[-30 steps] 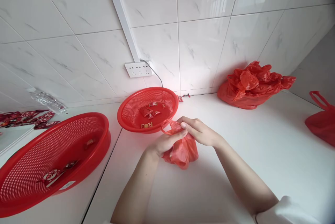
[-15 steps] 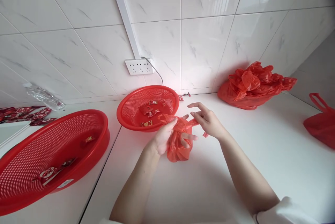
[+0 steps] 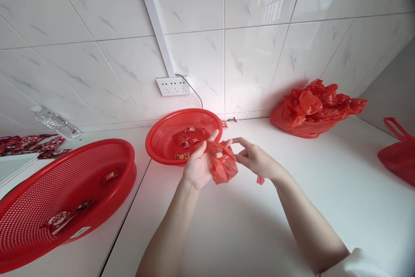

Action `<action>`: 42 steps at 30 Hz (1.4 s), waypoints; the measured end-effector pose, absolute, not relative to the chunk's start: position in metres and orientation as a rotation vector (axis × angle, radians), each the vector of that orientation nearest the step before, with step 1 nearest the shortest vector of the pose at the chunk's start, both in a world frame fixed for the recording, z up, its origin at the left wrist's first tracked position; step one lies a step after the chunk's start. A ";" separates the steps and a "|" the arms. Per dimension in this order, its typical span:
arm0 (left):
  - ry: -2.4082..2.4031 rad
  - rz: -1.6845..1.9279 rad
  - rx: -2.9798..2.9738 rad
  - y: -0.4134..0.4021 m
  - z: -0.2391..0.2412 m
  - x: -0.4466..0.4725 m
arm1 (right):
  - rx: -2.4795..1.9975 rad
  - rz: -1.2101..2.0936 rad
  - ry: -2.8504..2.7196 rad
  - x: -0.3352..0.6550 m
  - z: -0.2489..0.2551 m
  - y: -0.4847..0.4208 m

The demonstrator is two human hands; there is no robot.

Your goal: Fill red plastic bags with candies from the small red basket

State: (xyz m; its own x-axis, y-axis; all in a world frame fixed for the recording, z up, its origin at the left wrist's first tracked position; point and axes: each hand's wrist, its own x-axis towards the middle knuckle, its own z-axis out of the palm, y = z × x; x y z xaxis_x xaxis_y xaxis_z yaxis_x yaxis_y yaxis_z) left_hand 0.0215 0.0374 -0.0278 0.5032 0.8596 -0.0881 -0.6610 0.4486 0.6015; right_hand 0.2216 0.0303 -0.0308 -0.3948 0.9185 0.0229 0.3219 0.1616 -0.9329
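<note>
Between my hands, above the white table, hangs a small red plastic bag point(image 3: 223, 169) with its neck gathered and twisted. My left hand point(image 3: 198, 169) supports it from the left side, thumb and a finger pointing up at the neck and other fingers hidden behind the plastic. My right hand point(image 3: 256, 160) pinches the bag's neck between thumb and fingers from the right, and a red strip of plastic dangles beneath that hand. Just behind the bag stands a red round basket point(image 3: 155, 149) holding several small wrapped snacks point(image 3: 184, 139).
A larger red basket point(image 3: 128, 169) with a few wrapped packets stands on the left. Near the wall lie a clear plastic bottle point(image 3: 58, 123) and red packets point(image 3: 29, 145). A heap of red plastic bags point(image 3: 317, 108) sits back right; another red bag point(image 3: 398, 156) is at the right edge.
The bag has been lifted and bunched smaller. My right hand has moved slightly inward to its neck, and my left fingers have shifted around the plastic.
</note>
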 end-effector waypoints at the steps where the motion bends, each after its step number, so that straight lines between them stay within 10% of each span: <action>1: 0.412 0.972 0.560 0.037 -0.027 0.021 | -1.166 1.216 -1.861 0.220 -0.033 0.031; 6: 0.502 0.905 0.800 0.032 -0.025 0.014 | -1.034 0.882 -1.815 0.216 -0.034 0.033; 25: 0.640 0.737 1.035 0.021 -0.025 0.011 | -0.697 1.294 -1.922 0.215 -0.024 0.027; 42: 0.785 1.377 1.482 0.008 -0.015 0.024 | -0.515 1.617 -1.504 0.197 -0.036 0.032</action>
